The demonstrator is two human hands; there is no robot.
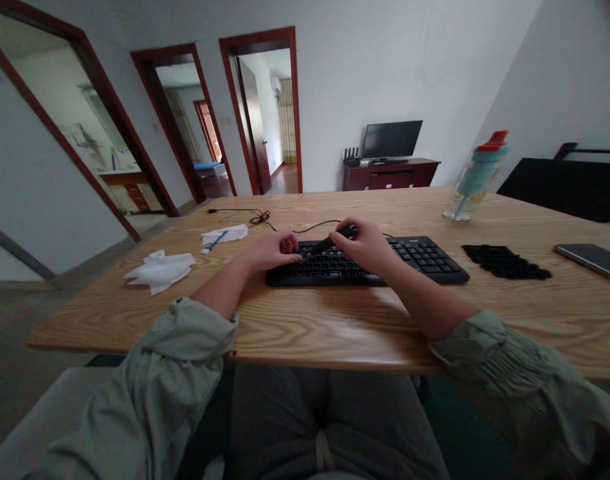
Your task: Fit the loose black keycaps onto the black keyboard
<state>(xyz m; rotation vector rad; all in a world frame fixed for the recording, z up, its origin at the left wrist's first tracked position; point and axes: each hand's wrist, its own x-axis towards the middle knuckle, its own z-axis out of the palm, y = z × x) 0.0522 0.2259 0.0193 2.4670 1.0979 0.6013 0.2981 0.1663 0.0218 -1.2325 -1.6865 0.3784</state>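
A black keyboard (329, 275) lies on the wooden table in front of me. My right hand (367, 243) is closed around a black pen-shaped tool (329, 243), whose narrow end points down and left at the keys. Over the keyboard's left part, my left hand (275, 252) has its fingers curled and its thumb close to the tool's tip. Whatever lies between those fingers is too small to make out. Right of the keyboard sits a flat patch of small black pieces (505, 261), which look like loose keycaps.
Crumpled white tissue (161, 270) lies at the left, near a small blue stick brush (217, 240) on another tissue (237, 232). A coiled black cable (259, 218) runs behind the keyboard. A bottle (475, 180) and a phone (592, 259) are on the right.
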